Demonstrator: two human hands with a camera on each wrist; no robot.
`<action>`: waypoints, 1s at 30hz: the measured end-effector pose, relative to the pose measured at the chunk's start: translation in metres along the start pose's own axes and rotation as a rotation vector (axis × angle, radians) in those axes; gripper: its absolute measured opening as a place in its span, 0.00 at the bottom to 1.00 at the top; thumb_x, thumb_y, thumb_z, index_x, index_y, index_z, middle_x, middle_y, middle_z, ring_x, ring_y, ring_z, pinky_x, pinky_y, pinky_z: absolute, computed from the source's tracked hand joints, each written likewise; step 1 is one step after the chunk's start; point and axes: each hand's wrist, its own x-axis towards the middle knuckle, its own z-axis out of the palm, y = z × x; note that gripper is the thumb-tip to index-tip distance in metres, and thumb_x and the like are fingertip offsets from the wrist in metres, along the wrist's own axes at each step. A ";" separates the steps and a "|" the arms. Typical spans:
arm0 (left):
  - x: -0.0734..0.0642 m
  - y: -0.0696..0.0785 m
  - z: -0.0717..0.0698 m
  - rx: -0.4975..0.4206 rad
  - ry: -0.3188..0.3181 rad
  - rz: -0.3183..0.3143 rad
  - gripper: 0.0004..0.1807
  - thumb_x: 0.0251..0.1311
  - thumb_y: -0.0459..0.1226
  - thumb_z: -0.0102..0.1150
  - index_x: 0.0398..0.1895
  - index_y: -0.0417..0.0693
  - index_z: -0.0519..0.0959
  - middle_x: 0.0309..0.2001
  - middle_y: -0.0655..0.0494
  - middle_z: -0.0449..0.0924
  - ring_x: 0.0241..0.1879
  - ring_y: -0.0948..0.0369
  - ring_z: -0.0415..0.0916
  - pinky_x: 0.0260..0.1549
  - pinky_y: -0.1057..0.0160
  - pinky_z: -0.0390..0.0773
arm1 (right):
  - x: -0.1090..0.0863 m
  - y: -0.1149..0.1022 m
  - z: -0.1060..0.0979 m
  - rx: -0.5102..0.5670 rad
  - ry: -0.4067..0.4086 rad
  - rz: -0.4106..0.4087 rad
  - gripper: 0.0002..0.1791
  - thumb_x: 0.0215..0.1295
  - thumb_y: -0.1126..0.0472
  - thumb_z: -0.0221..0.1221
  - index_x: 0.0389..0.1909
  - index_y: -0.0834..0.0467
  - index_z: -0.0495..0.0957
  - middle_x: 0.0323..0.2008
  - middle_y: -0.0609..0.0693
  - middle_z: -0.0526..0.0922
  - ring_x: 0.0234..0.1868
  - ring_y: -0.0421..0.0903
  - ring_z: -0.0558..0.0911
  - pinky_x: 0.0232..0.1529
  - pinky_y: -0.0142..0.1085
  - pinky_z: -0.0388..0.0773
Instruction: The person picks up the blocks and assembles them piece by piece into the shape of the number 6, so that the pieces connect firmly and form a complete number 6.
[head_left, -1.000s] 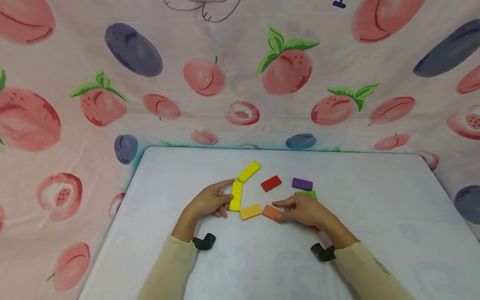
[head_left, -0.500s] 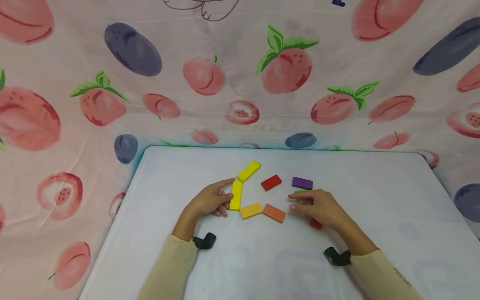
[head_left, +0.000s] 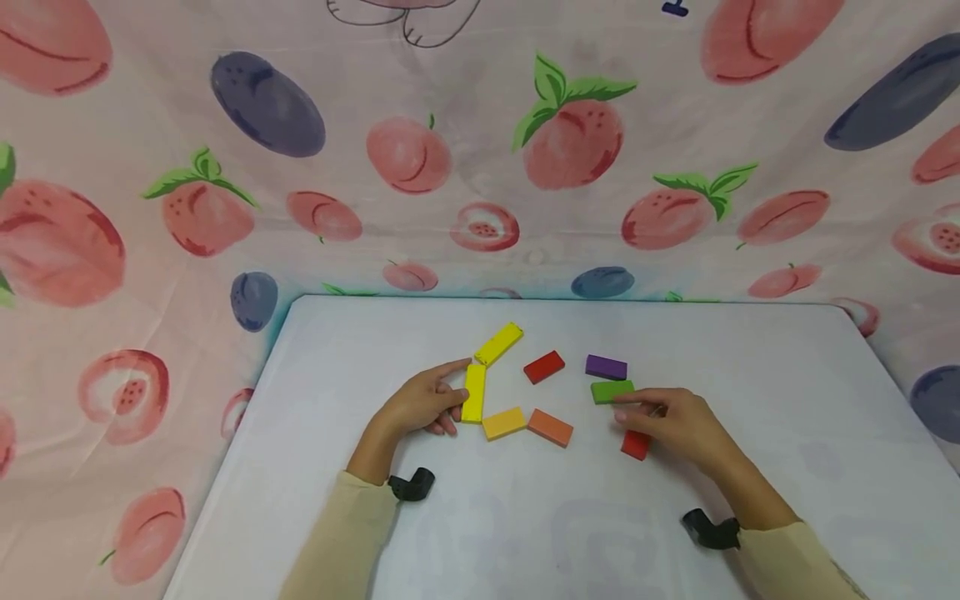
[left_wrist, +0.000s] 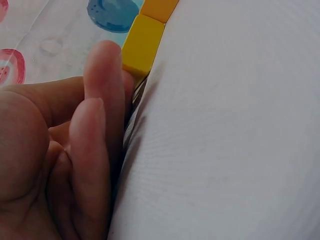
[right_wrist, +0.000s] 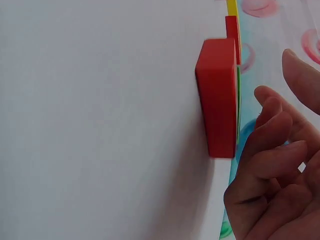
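Note:
My left hand (head_left: 422, 402) rests beside a yellow block (head_left: 473, 392). Its thumb touches the block's left edge, and the index finger reaches to the far end. In the left wrist view, fingertips lie right at the end of a yellow block (left_wrist: 143, 45). To the right, my right hand (head_left: 681, 423) hovers with thumb and index finger extended and apart, holding nothing. Its fingertips are over the space between a green block (head_left: 612, 392) and a red block (head_left: 634, 446), which it partly covers. That red block (right_wrist: 218, 100) stands left of the fingers in the right wrist view.
A second yellow block (head_left: 498, 343) slants away from the first. An amber block (head_left: 504, 423) and an orange block (head_left: 550, 427) continue the curved row. Inside the curve lies another red block (head_left: 543, 367), and a purple block (head_left: 606, 367) lies behind the green one.
My right hand has let go of the orange block and moved right, toward the green and near red blocks. The green block is more visible now. My left hand stays in place.

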 end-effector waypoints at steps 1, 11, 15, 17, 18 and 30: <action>0.000 0.000 0.000 0.000 -0.003 0.002 0.33 0.71 0.43 0.61 0.77 0.70 0.63 0.27 0.48 0.81 0.22 0.54 0.85 0.21 0.65 0.81 | -0.001 0.002 -0.001 -0.003 0.003 0.002 0.25 0.62 0.42 0.70 0.57 0.50 0.86 0.35 0.48 0.83 0.39 0.47 0.77 0.34 0.35 0.75; -0.002 0.001 0.000 -0.003 0.004 0.006 0.33 0.72 0.43 0.61 0.77 0.69 0.63 0.27 0.48 0.81 0.22 0.54 0.85 0.21 0.65 0.81 | -0.005 0.018 -0.010 -0.045 -0.017 -0.003 0.26 0.61 0.42 0.70 0.56 0.51 0.86 0.35 0.48 0.81 0.39 0.47 0.75 0.32 0.34 0.71; -0.002 0.001 0.000 0.000 0.005 0.005 0.33 0.72 0.43 0.60 0.77 0.69 0.63 0.27 0.48 0.81 0.22 0.54 0.85 0.20 0.65 0.81 | -0.006 0.025 -0.010 -0.011 -0.047 0.034 0.29 0.60 0.42 0.71 0.58 0.54 0.84 0.34 0.50 0.78 0.38 0.47 0.73 0.30 0.33 0.69; -0.002 0.002 0.000 0.000 0.004 0.007 0.33 0.72 0.43 0.60 0.77 0.69 0.63 0.27 0.49 0.81 0.22 0.54 0.85 0.20 0.66 0.81 | -0.006 0.027 -0.010 0.014 -0.061 0.044 0.31 0.60 0.42 0.71 0.59 0.55 0.83 0.33 0.50 0.77 0.38 0.47 0.73 0.29 0.33 0.69; -0.002 0.002 0.001 0.001 0.005 0.007 0.33 0.72 0.43 0.60 0.77 0.69 0.63 0.27 0.49 0.81 0.22 0.54 0.85 0.20 0.66 0.81 | -0.006 0.028 -0.010 0.028 -0.070 0.048 0.32 0.60 0.42 0.71 0.60 0.56 0.82 0.33 0.51 0.77 0.38 0.47 0.73 0.29 0.33 0.68; -0.001 0.000 0.001 0.000 0.004 0.002 0.33 0.72 0.43 0.61 0.77 0.69 0.63 0.27 0.49 0.81 0.22 0.54 0.85 0.20 0.66 0.81 | 0.000 0.031 -0.012 0.079 -0.148 0.064 0.31 0.60 0.48 0.72 0.61 0.59 0.81 0.31 0.51 0.76 0.34 0.47 0.73 0.29 0.34 0.68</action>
